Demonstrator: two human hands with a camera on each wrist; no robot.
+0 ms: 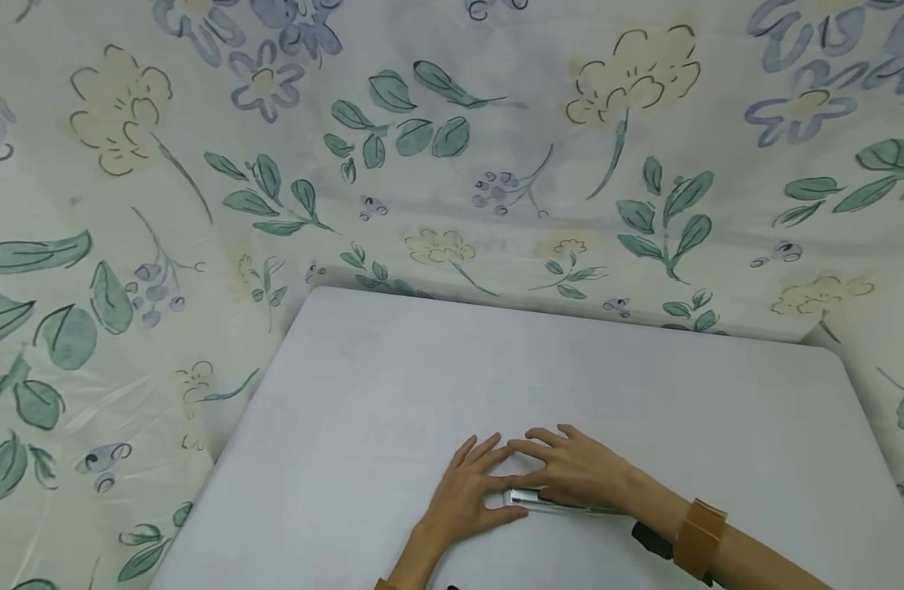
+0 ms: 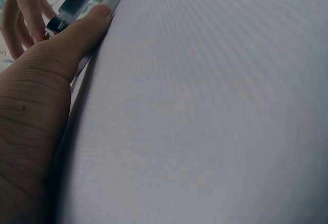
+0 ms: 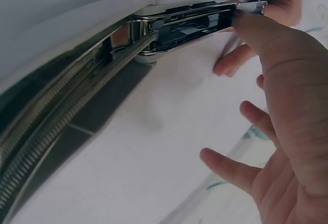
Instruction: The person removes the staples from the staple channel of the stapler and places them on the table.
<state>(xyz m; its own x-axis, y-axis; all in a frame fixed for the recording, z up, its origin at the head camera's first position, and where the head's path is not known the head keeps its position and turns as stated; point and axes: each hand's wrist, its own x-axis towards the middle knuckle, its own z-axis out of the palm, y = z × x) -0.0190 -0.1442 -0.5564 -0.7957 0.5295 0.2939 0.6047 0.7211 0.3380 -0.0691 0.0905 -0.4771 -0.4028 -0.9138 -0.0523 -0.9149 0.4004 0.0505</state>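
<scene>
1. A long, slim white-and-silver metal stapler (image 1: pixel 562 501) lies flat on a pale grey tabletop (image 1: pixel 437 385), near the table's front edge and a little right of centre in the head view.
2. In the right wrist view the stapler (image 3: pixel 169 26) is seen up close and appears opened out: its bright metal channel and a long coiled spring show along its length.
3. In the left wrist view only the stapler's metal front end (image 2: pixel 82 1) and a strip of its white body show at the top left corner.
4. The left hand (image 1: pixel 466 496) lies on the table at the stapler's left end. Its fingers are straight and slightly spread, pointing away from the person, and the thumb (image 2: pixel 77 39) presses against the white side of the stapler.
5. The right hand (image 1: pixel 577 471) covers the stapler from above. Its fingers are straight and fanned apart, reaching toward the left hand, and their tips overlap the left fingers. The right thumb (image 3: pixel 256 34) touches the stapler's metal tip.
6. A tan band (image 1: pixel 697 537) is strapped around the right wrist.
7. Behind and around the table hangs a cream cloth (image 1: pixel 452 164) printed with green leaves and blue and yellow flowers.
</scene>
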